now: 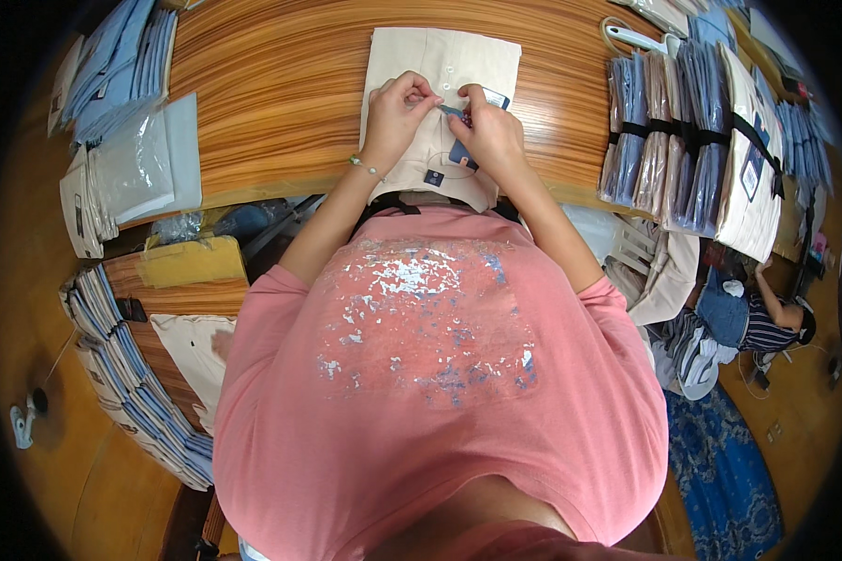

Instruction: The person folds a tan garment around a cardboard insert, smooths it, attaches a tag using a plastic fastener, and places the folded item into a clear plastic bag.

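A folded cream shirt (398,70) with a row of buttons lies on the table in front of me. Over its middle, my left hand (400,110) is closed in a pinch, thumb against forefinger; whatever is between the tips is too small to make out. Close beside it, my right hand (488,131) grips a small grey-blue piece (450,110) that points toward the left fingertips. Its kind is not clear. Dark blue hang tags (461,155) lie partly under my right hand, and a small dark square tag (433,178) rests nearer me beside a thin cord loop.
Banded stacks of bagged shirts (664,140) stand at the table's right, with a tape dispenser (638,37) behind. More bagged shirts (126,65) and clear bags (136,178) lie left. A lower shelf (122,276) holds further stacks. Another person (767,318) is at the far right.
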The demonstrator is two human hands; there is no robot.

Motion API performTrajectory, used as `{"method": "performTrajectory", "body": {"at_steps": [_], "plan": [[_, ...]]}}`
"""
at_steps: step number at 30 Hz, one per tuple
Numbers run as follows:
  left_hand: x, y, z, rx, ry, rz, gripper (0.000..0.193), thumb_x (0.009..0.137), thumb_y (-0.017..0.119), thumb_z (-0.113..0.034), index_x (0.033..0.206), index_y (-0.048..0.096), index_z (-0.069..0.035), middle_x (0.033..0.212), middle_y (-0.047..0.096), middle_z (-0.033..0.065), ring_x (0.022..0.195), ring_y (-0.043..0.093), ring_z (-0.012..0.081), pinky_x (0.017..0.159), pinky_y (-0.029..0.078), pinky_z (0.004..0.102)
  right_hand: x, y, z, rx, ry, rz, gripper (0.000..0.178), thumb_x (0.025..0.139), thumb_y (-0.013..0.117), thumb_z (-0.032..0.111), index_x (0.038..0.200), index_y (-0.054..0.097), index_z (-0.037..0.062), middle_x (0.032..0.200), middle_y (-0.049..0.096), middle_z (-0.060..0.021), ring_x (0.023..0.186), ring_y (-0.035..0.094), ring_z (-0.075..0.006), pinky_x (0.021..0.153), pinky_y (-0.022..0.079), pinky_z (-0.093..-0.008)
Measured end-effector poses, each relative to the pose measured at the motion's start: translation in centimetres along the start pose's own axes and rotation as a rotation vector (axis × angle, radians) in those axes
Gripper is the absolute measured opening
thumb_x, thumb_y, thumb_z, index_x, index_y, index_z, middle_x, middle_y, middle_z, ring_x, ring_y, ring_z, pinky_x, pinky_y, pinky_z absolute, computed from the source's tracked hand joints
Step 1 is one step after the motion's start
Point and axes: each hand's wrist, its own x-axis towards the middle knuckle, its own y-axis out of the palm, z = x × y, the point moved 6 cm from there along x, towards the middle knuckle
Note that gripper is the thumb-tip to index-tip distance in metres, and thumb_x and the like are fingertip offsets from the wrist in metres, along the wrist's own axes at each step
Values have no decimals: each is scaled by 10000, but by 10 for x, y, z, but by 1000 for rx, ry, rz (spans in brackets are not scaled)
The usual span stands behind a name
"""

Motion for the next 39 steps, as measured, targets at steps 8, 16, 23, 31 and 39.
{"method": "performTrajectory", "body": {"at_steps": [8,16,23,31,39], "plan": [[-18,-36,-25,217,-182,375,165,816,644,-160,894,601,-21,718,594,45,693,570,121,655,466,264,1,-17,-16,79,97,-12,335,810,609,283,1066,515,88,769,651,-146,712,638,-311,623,493,-410],[-9,-34,-27,281,-14,409,249,779,650,-265,868,667,-33,784,640,121,736,603,294,681,470,363,6,-59,-61,159,149,-170,311,806,634,297,995,536,70,787,648,-161,746,635,-337,638,483,-424],[8,16,-25,526,170,201,210,774,673,-254,802,657,-46,784,623,99,744,585,236,669,460,326,-5,-41,-38,186,141,-22,339,790,639,255,1056,539,71,829,656,-147,774,643,-303,667,494,-386],[11,12,-8,330,5,232,211,805,647,-224,824,642,-14,734,619,102,684,573,205,646,449,305,-13,-28,-17,34,67,76,362,781,638,226,1081,494,83,790,650,-156,736,643,-317,631,500,-410],[13,15,12,147,-137,257,189,852,609,-176,858,624,12,723,626,64,660,551,114,630,437,246,-2,-14,4,-62,12,75,370,778,638,229,1070,473,73,750,655,-142,707,642,-333,592,491,-423]]}}
